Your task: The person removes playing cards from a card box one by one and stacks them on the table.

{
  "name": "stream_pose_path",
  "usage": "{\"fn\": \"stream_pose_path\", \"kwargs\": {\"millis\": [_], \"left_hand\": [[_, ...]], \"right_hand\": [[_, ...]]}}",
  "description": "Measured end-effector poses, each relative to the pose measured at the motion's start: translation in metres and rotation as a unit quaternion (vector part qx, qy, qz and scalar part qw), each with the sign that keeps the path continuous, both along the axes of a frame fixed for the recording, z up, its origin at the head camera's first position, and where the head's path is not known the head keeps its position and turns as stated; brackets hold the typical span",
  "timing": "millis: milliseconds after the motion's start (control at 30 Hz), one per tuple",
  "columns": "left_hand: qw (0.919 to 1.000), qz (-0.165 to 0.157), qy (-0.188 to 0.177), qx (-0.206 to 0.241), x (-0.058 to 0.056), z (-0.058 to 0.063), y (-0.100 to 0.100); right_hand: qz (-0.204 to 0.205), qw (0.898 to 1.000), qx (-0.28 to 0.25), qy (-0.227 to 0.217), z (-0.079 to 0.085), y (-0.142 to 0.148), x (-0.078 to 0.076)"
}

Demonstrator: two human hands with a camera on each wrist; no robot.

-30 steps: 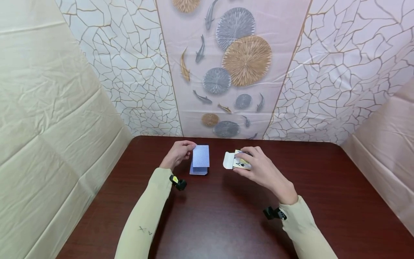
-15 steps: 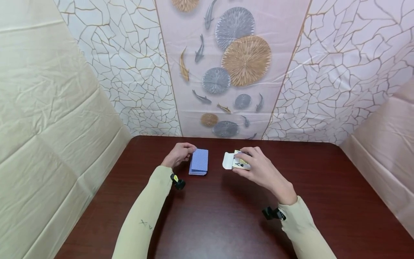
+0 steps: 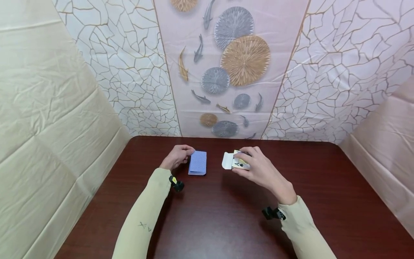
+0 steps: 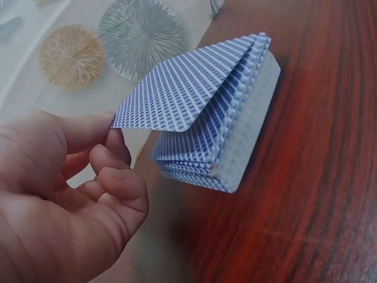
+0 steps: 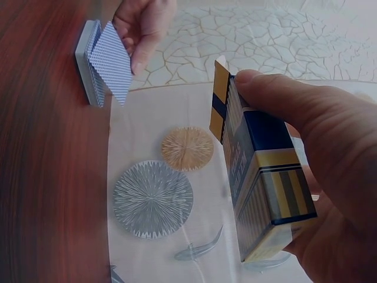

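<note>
My left hand (image 3: 177,157) pinches the corner of a blue-patterned playing card (image 4: 179,88) between thumb and finger. That card slants over a squared deck of cards (image 4: 250,124) on the table; in the left wrist view its far end meets the deck's top and its near end is lifted. My right hand (image 3: 260,168) grips a blue and gold card box (image 5: 265,183), held above the table. The box's flap (image 3: 228,160) stands out to the left. At its mouth an ace (image 3: 237,164) shows face up, partly covered by the fingers.
The dark red wooden table (image 3: 207,216) lies under both hands. A patterned cloth (image 3: 233,72) with fish and round discs hangs along the far edge. Pale drapes (image 3: 58,118) stand at the sides. Each wrist carries a small black camera (image 3: 176,184).
The left hand has come slightly down and nearer, bringing the pinched card from past the deck's far edge to lie more nearly over it. The right hand and box have hardly moved.
</note>
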State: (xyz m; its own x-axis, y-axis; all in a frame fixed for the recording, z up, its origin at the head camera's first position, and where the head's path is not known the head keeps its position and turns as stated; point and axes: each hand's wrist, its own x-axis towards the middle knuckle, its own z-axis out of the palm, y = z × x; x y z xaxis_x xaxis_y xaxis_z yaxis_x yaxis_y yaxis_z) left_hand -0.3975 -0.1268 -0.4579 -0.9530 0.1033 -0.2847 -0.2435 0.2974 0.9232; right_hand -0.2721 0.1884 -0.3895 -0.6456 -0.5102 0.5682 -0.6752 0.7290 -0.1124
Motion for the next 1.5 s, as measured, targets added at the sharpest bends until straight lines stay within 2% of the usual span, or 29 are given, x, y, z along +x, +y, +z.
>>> {"fn": "stream_pose_path", "kwargs": {"millis": [100, 267, 500, 933, 1067, 1500], "left_hand": [[0.9997, 0.000, 0.012, -0.020, 0.001, -0.005, -0.001], [0.9965, -0.006, 0.054, -0.064, 0.002, -0.012, 0.000], [0.9862, 0.001, 0.086, -0.141, 0.006, -0.012, 0.004], [0.9672, 0.012, 0.129, -0.218, 0.006, -0.018, 0.009], [0.9622, 0.018, 0.142, -0.232, 0.006, -0.019, 0.010], [0.9603, 0.020, 0.144, -0.238, 0.008, -0.019, 0.013]], "right_hand": [[0.000, 1.000, 0.001, -0.001, 0.000, 0.000, 0.000], [0.001, 1.000, 0.000, 0.001, 0.001, -0.001, 0.001], [0.000, 1.000, -0.004, 0.001, 0.002, 0.000, 0.002], [-0.002, 1.000, 0.000, -0.009, 0.001, 0.001, 0.001], [-0.001, 1.000, -0.002, -0.005, 0.001, 0.001, 0.001], [0.000, 1.000, -0.004, 0.003, 0.001, 0.001, 0.001]]}}
